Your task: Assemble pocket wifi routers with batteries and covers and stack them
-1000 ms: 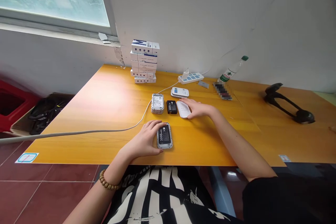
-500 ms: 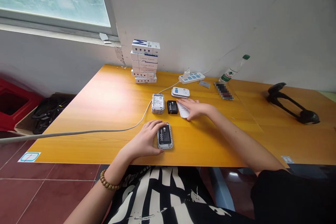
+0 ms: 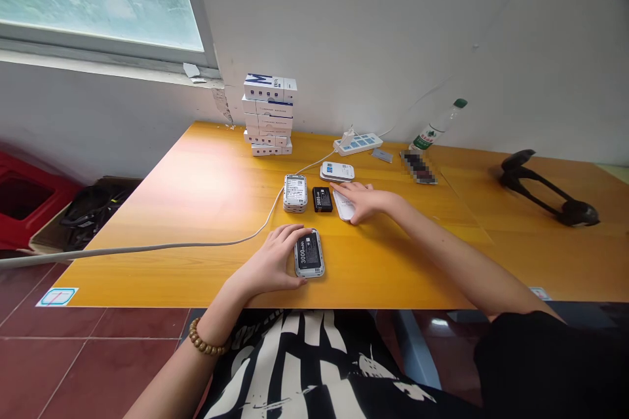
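White cover [image 3: 343, 207] lies under the nearer right hand [image 3: 363, 201], fingers spread, long axis toward the front edge of the surface [image 3: 388, 265].

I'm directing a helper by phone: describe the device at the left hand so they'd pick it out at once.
On the orange-brown table, go to the near edge, where the left hand rests. Between its thumb and fingers lies a rounded device. Unlike the white-labelled stack farther back, it shows an inset black 3000mAh battery.
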A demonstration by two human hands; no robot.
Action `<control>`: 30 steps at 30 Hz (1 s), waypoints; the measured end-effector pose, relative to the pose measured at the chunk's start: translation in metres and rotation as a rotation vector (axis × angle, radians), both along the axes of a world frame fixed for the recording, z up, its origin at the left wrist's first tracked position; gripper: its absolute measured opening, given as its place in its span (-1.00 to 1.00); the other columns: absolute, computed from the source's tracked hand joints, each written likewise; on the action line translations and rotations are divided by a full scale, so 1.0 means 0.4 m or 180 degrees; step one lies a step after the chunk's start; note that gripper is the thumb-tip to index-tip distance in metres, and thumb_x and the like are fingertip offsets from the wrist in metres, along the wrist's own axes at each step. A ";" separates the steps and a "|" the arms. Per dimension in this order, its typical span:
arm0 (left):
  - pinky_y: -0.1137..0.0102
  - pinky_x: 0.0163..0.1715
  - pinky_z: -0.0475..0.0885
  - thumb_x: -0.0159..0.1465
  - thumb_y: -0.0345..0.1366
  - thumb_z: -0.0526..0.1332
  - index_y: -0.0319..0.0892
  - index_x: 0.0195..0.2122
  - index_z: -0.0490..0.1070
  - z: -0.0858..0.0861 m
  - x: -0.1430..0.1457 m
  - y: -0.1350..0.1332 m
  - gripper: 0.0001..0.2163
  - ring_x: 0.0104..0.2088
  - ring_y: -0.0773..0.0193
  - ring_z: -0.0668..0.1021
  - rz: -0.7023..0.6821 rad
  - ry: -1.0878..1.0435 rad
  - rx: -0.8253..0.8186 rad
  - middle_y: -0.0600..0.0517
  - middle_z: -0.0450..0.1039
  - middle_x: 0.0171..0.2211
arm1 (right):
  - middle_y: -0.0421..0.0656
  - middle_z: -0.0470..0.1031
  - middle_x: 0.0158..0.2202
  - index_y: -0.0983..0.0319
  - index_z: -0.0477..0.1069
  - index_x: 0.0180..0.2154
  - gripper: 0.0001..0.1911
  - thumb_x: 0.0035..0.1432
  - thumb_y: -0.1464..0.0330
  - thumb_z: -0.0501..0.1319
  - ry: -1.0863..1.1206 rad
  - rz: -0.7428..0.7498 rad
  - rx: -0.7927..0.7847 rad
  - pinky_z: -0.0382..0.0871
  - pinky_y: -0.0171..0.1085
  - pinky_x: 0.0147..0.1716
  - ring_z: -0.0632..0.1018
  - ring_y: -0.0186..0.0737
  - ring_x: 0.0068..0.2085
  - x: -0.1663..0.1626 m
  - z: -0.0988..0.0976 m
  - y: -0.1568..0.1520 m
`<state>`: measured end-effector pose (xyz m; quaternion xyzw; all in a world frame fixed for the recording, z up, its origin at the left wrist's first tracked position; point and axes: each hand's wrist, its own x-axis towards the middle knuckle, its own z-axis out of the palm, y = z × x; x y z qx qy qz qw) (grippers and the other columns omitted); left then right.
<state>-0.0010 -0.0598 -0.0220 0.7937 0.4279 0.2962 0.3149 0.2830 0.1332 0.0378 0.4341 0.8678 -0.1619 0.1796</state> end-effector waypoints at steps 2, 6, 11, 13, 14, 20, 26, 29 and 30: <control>-0.25 0.40 0.29 0.04 -0.28 0.53 0.06 0.42 0.18 -0.001 0.000 0.000 -0.08 0.41 -0.26 0.33 0.0002 0.0003 0.0010 -0.17 0.30 0.37 | 0.14 0.05 0.55 0.07 -0.29 0.59 0.42 -0.19 0.18 0.41 -0.0049 -0.0079 0.0025 -0.01 0.43 0.36 0.09 0.61 0.48 0.015 0.001 0.004; -0.24 0.41 0.29 0.04 -0.29 0.53 0.05 0.43 0.18 -0.004 0.000 0.000 -0.08 0.41 -0.26 0.32 -0.0001 0.0008 0.0031 -0.16 0.30 0.38 | 0.16 0.05 0.55 0.12 -0.34 0.59 0.44 -0.18 0.20 0.41 -0.0274 -0.0263 0.0065 0.04 0.41 0.36 0.11 0.58 0.48 0.042 0.015 0.012; -0.26 0.40 0.29 0.04 -0.28 0.53 0.06 0.44 0.17 -0.013 -0.001 -0.001 -0.06 0.41 -0.26 0.32 0.0021 -0.0019 0.0082 -0.15 0.31 0.38 | 0.18 0.07 0.53 0.12 -0.35 0.59 0.42 -0.16 0.21 0.40 -0.0411 -0.0300 0.0103 0.07 0.39 0.37 0.13 0.53 0.49 0.050 0.025 0.013; -0.26 0.41 0.29 0.04 -0.28 0.54 0.07 0.44 0.15 -0.016 -0.001 -0.001 -0.05 0.42 -0.26 0.32 0.0012 -0.0051 0.0084 -0.14 0.31 0.38 | 0.19 0.05 0.54 0.14 -0.31 0.59 0.40 -0.14 0.22 0.41 -0.0400 -0.0331 0.0067 0.07 0.38 0.38 0.10 0.53 0.50 0.050 0.022 0.012; -0.25 0.41 0.29 0.04 -0.28 0.54 0.07 0.45 0.15 -0.016 -0.001 -0.001 -0.05 0.42 -0.26 0.32 0.0016 -0.0067 0.0074 -0.15 0.31 0.39 | 0.18 0.05 0.54 0.15 -0.29 0.59 0.39 -0.14 0.23 0.42 -0.0382 -0.0351 0.0038 0.07 0.38 0.38 0.09 0.54 0.51 0.050 0.020 0.012; -0.25 0.46 0.21 0.00 -0.28 0.55 0.01 0.45 0.16 0.001 0.004 0.001 -0.02 0.48 -0.28 0.23 0.0098 -0.0003 -0.0124 -0.18 0.22 0.44 | 0.19 -0.10 0.58 0.15 -0.40 0.59 0.46 -0.12 0.20 0.47 -0.0100 -0.0482 -0.0191 0.09 0.33 0.42 0.04 0.50 0.54 0.069 0.027 0.018; -0.21 0.47 0.21 -0.02 -0.23 0.58 0.01 0.48 0.06 0.003 0.003 0.000 0.07 0.48 -0.25 0.19 0.0108 0.0015 -0.0220 -0.18 0.23 0.39 | 0.08 0.21 0.46 0.06 0.12 0.46 -0.07 0.15 0.18 0.41 0.1206 -0.0196 0.0139 0.17 0.29 0.41 0.26 0.35 0.46 0.036 0.073 -0.098; -0.20 0.44 0.26 0.01 -0.22 0.58 0.03 0.49 0.05 -0.003 0.000 0.000 0.06 0.45 -0.24 0.25 0.0151 -0.0012 -0.0211 -0.17 0.24 0.38 | 0.02 0.44 0.24 0.12 0.42 0.17 -0.62 0.34 0.27 0.27 0.1911 0.0408 0.0098 0.33 0.14 0.34 0.46 0.12 0.30 -0.044 0.047 -0.205; -0.19 0.43 0.28 0.02 -0.23 0.58 0.04 0.48 0.05 -0.003 0.000 0.000 0.05 0.43 -0.23 0.27 0.0150 -0.0023 -0.0193 -0.17 0.25 0.37 | 0.02 0.46 0.18 0.14 0.46 0.09 -0.72 0.37 0.30 0.25 0.1981 0.0536 0.0131 0.37 0.12 0.31 0.48 0.10 0.25 -0.074 0.030 -0.235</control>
